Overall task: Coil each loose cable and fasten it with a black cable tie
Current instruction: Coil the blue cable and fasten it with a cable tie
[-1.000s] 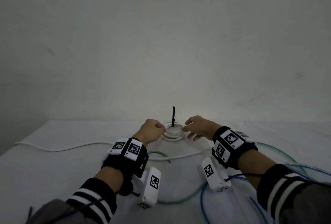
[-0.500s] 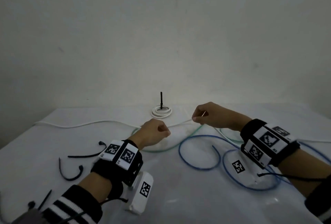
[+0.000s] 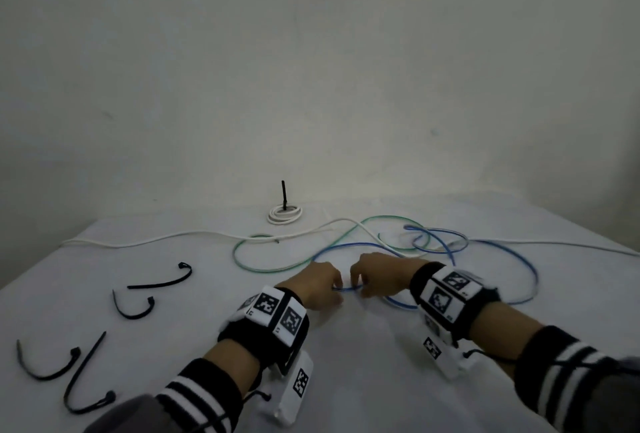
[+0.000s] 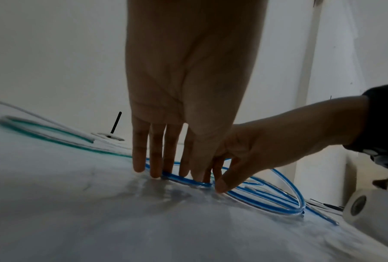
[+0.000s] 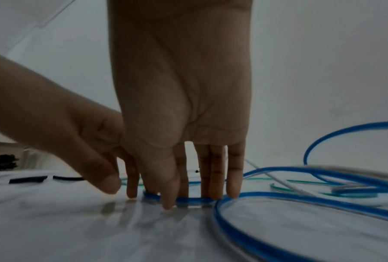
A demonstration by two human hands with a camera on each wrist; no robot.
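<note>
A loose blue cable (image 3: 464, 249) lies in loops on the white table at centre right. My left hand (image 3: 322, 285) and right hand (image 3: 377, 277) meet over its near end, fingertips down on the table. Each pinches the short blue stretch (image 3: 348, 289) between thumb and fingers. The left wrist view shows the blue cable (image 4: 188, 180) running under my left fingers. In the right wrist view the blue cable (image 5: 193, 200) passes between my right thumb and fingers. A coiled white cable (image 3: 284, 215) with an upright black tie sits at the back. Several loose black cable ties (image 3: 159, 282) lie at the left.
A loose green cable (image 3: 242, 261) and a long loose white cable (image 3: 166, 238) run across the table behind my hands, crossing the blue loops. The table's left edge runs diagonally close to the ties. A plain wall stands behind the table.
Both hands have come back from the coiled white cable at the rear, toward me, and down onto the blue cable. The coil stays behind with its tie sticking up.
</note>
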